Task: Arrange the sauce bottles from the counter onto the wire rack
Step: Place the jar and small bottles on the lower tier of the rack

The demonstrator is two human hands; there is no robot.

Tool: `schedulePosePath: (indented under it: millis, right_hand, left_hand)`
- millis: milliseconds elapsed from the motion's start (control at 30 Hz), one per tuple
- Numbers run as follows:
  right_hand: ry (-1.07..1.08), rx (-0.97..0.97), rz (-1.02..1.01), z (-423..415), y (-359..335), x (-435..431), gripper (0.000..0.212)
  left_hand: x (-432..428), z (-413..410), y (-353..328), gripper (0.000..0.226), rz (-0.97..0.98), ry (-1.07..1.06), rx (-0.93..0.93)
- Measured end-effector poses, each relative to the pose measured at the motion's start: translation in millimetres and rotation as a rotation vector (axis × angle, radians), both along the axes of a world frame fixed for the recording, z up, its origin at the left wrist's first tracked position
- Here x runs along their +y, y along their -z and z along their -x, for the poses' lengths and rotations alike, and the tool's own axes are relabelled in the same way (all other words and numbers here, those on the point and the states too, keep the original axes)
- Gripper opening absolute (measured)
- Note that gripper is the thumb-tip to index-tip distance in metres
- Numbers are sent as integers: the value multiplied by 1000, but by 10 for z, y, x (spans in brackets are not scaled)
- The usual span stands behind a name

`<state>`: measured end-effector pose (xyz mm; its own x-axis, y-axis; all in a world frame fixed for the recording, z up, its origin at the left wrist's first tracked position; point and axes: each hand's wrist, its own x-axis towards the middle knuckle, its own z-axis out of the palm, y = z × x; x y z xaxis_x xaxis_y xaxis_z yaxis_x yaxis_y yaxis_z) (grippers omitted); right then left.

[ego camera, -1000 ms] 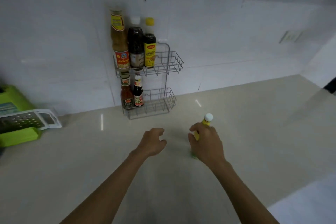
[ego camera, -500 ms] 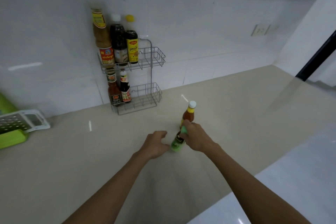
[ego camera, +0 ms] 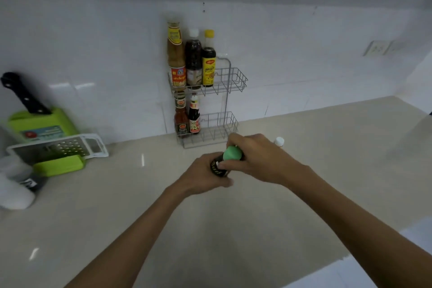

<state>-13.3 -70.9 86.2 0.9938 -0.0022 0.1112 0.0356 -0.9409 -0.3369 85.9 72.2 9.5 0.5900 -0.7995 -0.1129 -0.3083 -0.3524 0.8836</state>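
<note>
A dark sauce bottle with a green cap (ego camera: 228, 159) is held in both hands above the beige tabletop (ego camera: 327, 159), just in front of the wire rack (ego camera: 230, 91). The right hand (ego camera: 259, 159) is closed around the bottle's neck and cap, while the left hand (ego camera: 202, 176) wraps its lower body from beneath. Behind the right hand, the white cap of another bottle (ego camera: 279, 141) shows on the tabletop; the rest of it is hidden. The two-tier rack stands against the white tiled wall (ego camera: 93, 54). Its upper basket carries three tall bottles (ego camera: 192, 61) crowded to the left, and the lower basket holds two smaller bottles (ego camera: 187, 117), also on the left, leaving the right side of each basket bare. Far to the left on the tabletop sit a green knife block (ego camera: 42, 124) with a black-handled knife (ego camera: 24, 94), a flat grater (ego camera: 60, 147) and a white container (ego camera: 14, 192), blurred at the frame edge.
</note>
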Motion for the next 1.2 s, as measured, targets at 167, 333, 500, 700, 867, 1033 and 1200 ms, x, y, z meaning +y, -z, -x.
schedulePosePath:
  millis: [167,333,500,700,867,1033,1200]
  right_hand:
    - [141,-100,414,-127,-152,100,62]
    - [-157,-101,178,-92,-240,151,46]
    - [-177,-26,127,-103,-234,145,36]
    - [-2,-203,364,-85,-240,155,64]
    - [-227,-245,337,-29,-285,148,40]
    - [-5,-334,412,-124,-168,201,32]
    - [-152,-333,354,-145,-183,194,34]
  left_hand:
    - [65,-28,-174,31,1,-78,-74]
    - [196,-124,-305,21,3,5,36]
    - [276,-136,-437,20,-43,48,-34]
    - [219,-66,-434,37,-30,9,-60]
    - [272,-106,-535,26,-53,66,-35]
    - [234,-34,-516,29,-25,28,-78]
    - [270,10,-555,34,-56,114,66]
